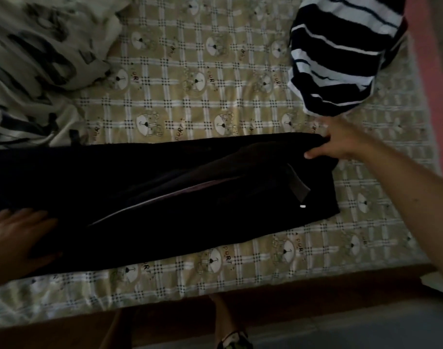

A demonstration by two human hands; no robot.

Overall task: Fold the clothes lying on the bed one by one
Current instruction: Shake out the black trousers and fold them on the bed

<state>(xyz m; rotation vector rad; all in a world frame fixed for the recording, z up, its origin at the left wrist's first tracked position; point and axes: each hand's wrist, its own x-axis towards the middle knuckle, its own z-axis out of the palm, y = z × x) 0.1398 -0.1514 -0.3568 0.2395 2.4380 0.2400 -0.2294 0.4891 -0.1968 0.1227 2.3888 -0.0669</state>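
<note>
black trousers (pixel 165 187) lie flat; left hand (pixel 16 238) presses, right hand (pixel 341 142) pinches.

Person, head view, dim light.
- Left hand (pixel 16 238): bare, seen only as far as the wrist, where the frame edge cuts it off.
- Right hand (pixel 341 142) and right forearm (pixel 404 187): bare all the way to the frame edge. One small dark speck on the forearm.
- Bottom of view: bare lower leg (pixel 223 313). The foot (pixel 231 335) is in an open sandal (pixel 237 343) with a mottled green-and-pale upper and a thin dark strap near the ankle. Sandal detail is blurred.
</note>
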